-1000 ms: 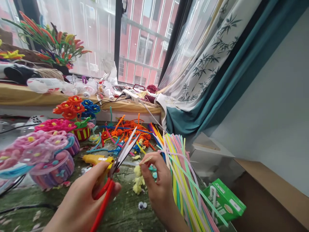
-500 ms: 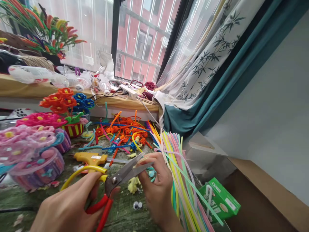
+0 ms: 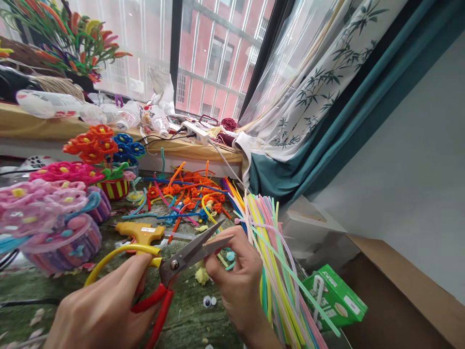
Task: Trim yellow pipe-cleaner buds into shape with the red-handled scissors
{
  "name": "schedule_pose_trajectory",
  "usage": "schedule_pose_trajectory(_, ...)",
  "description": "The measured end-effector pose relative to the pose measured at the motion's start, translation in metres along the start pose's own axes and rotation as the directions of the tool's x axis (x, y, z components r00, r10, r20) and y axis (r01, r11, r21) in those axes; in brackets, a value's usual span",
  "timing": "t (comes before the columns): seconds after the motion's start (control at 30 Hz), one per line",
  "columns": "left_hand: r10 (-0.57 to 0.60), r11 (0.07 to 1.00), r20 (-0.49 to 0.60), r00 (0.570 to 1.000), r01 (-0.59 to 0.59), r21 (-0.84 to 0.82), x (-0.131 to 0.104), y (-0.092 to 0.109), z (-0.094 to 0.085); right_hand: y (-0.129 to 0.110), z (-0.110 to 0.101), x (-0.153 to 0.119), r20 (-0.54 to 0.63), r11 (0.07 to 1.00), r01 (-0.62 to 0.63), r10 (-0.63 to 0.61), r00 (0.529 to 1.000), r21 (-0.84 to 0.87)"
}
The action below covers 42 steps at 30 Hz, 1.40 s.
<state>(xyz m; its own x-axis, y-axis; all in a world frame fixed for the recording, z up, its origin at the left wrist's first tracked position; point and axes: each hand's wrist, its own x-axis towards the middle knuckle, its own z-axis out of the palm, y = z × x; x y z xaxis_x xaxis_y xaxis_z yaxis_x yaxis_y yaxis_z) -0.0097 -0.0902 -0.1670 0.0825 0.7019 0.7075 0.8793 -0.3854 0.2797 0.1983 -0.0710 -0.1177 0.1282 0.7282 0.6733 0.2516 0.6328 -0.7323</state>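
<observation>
My left hand (image 3: 105, 300) grips scissors (image 3: 175, 264) with one yellow and one red handle loop. Their blades stand slightly apart, pointing up and right, with the tips by the fingers of my right hand (image 3: 238, 276). The thumb and fingers of that hand are pinched together beside the lower blade; whatever is between them is too small and hidden to name. Below the blades lie a yellow fluff tuft (image 3: 202, 276) and a pair of googly eyes (image 3: 209, 301). Behind the scissors rests a yellow glue gun (image 3: 143, 233).
Fuzzy-stem flower pots (image 3: 65, 242) stand at left. Orange and blue pipe cleaner pieces (image 3: 189, 189) lie scattered at the back. A long bundle of pipe cleaners (image 3: 276, 261) lies right of my right hand, near a green box (image 3: 336, 295) and a cardboard box (image 3: 407, 281). Plastic bottles (image 3: 51, 104) line the sill.
The scissor blades have closed a little, their gap now narrower near my right fingertips. Both hands stay in nearly the same place; the whole view has shifted slightly.
</observation>
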Motion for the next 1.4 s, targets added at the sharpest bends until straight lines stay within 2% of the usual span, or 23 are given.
schedule_pose_trajectory(0.07, 0.086, 0.99, 0.014, 0.996, -0.087, 0.109, 0.002, 0.003, -0.003, -0.001, 0.0, 0.0, -0.004, 1.0, 0.002, -0.003, 1.0, -0.023)
schedule_pose_trajectory(0.17, 0.119, 0.972, 0.005, 0.993, -0.117, 0.205, 0.005, 0.005, -0.007, -0.001, 0.0, 0.0, 0.0, 0.999, 0.018, -0.018, 1.0, -0.043)
schedule_pose_trajectory(0.37, 0.205, 0.963, -0.02, 0.979, -0.198, 0.184, 0.009, 0.003, -0.011, 0.001, -0.003, 0.001, 0.012, 0.996, 0.081, -0.081, 0.997, -0.036)
schedule_pose_trajectory(0.57, 0.244, 0.947, -0.039, 0.969, -0.23, 0.225, 0.013, 0.003, -0.013, 0.001, -0.004, 0.002, 0.004, 0.975, 0.159, -0.16, 0.987, -0.156)
schedule_pose_trajectory(0.7, 0.237, 0.945, -0.072, 0.969, -0.213, 0.249, 0.009, -0.001, -0.008, 0.001, -0.004, 0.002, 0.01, 0.964, 0.197, -0.199, 0.98, -0.179)
schedule_pose_trajectory(0.87, 0.216, 0.96, -0.074, 0.974, -0.198, 0.198, 0.006, -0.006, -0.001, 0.002, -0.003, 0.001, 0.005, 0.969, 0.185, -0.187, 0.982, -0.165)
schedule_pose_trajectory(0.93, 0.231, 0.956, -0.074, 0.97, -0.213, 0.2, 0.006, -0.006, -0.002, 0.001, -0.003, 0.001, 0.003, 0.97, 0.186, -0.188, 0.982, -0.154)
schedule_pose_trajectory(1.1, 0.201, 0.956, 0.027, 0.979, -0.201, 0.215, 0.006, -0.005, -0.01, -0.001, -0.003, 0.002, 0.01, 0.977, 0.177, -0.177, 0.984, -0.122)
schedule_pose_trajectory(1.2, 0.205, 0.966, 0.003, 0.979, -0.203, 0.158, 0.005, -0.004, -0.011, 0.0, -0.002, 0.002, 0.009, 0.979, 0.167, -0.167, 0.986, -0.115)
schedule_pose_trajectory(1.3, 0.134, 0.977, 0.014, 0.991, -0.134, 0.168, 0.006, 0.0, -0.011, 0.001, -0.003, 0.001, 0.009, 0.983, 0.145, -0.145, 0.989, -0.112)
schedule_pose_trajectory(1.4, -0.032, 0.984, 0.05, 0.998, 0.023, 0.176, 0.013, 0.006, -0.014, 0.002, -0.004, 0.002, 0.002, 0.995, 0.059, -0.059, 0.998, -0.08)
